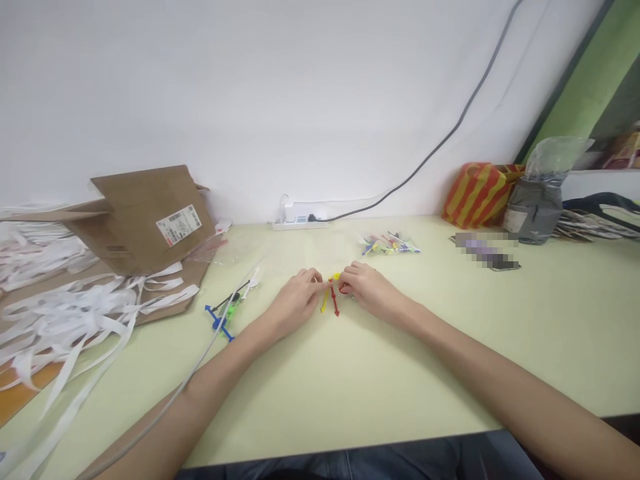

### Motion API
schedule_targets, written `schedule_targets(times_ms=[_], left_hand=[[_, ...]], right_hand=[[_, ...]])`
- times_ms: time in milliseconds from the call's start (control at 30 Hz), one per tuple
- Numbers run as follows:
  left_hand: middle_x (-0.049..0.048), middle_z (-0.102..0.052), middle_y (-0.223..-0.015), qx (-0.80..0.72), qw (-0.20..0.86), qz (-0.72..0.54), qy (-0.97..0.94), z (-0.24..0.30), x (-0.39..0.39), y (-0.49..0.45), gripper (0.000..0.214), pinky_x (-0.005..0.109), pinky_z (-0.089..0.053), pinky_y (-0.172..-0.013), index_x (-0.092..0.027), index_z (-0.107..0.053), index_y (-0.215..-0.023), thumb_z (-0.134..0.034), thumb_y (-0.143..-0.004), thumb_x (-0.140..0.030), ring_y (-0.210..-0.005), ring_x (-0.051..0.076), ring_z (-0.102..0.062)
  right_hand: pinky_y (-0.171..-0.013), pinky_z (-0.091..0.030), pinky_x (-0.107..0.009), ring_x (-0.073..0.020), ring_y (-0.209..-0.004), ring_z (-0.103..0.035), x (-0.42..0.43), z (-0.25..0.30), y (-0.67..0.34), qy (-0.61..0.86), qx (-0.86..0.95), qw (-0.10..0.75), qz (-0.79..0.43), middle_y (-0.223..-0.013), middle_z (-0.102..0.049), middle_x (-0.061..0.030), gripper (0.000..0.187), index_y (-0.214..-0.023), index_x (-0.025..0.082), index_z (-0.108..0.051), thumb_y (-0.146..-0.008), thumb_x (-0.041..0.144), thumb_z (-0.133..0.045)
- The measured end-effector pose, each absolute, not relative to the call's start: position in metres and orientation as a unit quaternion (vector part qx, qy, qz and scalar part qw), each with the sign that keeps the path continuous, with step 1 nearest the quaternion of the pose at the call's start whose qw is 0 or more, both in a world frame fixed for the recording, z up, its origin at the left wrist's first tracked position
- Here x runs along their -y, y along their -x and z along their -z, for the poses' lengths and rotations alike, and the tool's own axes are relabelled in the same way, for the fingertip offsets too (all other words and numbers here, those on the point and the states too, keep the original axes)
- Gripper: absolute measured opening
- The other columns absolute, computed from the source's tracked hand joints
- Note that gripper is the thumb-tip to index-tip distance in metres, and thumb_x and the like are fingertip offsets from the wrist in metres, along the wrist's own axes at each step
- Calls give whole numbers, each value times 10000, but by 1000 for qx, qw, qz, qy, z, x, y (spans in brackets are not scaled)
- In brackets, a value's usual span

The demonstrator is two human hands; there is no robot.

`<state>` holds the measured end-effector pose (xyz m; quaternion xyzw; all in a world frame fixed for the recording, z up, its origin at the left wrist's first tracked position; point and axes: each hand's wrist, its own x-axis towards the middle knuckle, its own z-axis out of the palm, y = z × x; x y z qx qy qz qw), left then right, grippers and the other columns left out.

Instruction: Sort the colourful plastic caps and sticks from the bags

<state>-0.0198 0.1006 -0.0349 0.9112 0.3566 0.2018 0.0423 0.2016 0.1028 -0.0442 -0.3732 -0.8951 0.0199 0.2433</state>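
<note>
Both my hands meet near the middle of the pale green table (pixel 380 373). My left hand (pixel 296 300) is closed, its fingertips pinching a small yellow plastic piece (pixel 326 298). My right hand (pixel 367 288) is closed too, pinching a small red plastic piece (pixel 335 302) that hangs down beside the yellow one. The two pieces touch between my fingertips. To the left of my left hand lies a small heap of blue, green and black plastic pieces (pixel 223 315). Farther back sits a clear bag of coloured pieces (pixel 390 245).
An opened cardboard box (pixel 145 220) and a tangle of white strips (pixel 75 313) fill the left side. A white power strip (pixel 299 220) with a grey cable lies by the wall. A striped bag (pixel 477 193), a grey plastic-wrapped bag (pixel 537 200) and a phone (pixel 500 261) sit at back right.
</note>
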Motion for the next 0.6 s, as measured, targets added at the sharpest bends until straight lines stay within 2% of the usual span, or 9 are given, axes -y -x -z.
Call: schedule_targets(times_ms=[200, 367, 600], left_hand=[[74, -582, -1015, -365, 33, -183, -912, 35, -100, 20, 460, 371, -477, -856, -283, -714, -1140, -375, -899, -85, -953, 221, -550], [76, -596, -987, -377, 26, -197, -905, 36, -102, 20, 452, 370, -486, -847, -240, -708, -1125, -389, -859, -64, -951, 226, -544], [77, -604, -949, -373, 28, -192, -907, 33, -100, 18, 451, 379, -475, -840, -249, -751, -1007, -379, -865, -38, -943, 228, -547]], right_hand=[[-762, -358, -309, -198, -866, -486, -104, 43, -204, 390, 896, 212, 5, -850, -624, -66, 175, -913, 175, -684, -940, 98, -529], [-808, -360, -333, -207, -918, -483, -96, 38, -204, 388, 888, 244, 31, -941, -599, -82, 249, -1095, 218, -719, -963, 144, -521], [-808, -337, -354, -219, -947, -466, -92, 40, -198, 357, 905, 227, 34, -957, -594, -87, 258, -961, 237, -761, -995, 239, -505]])
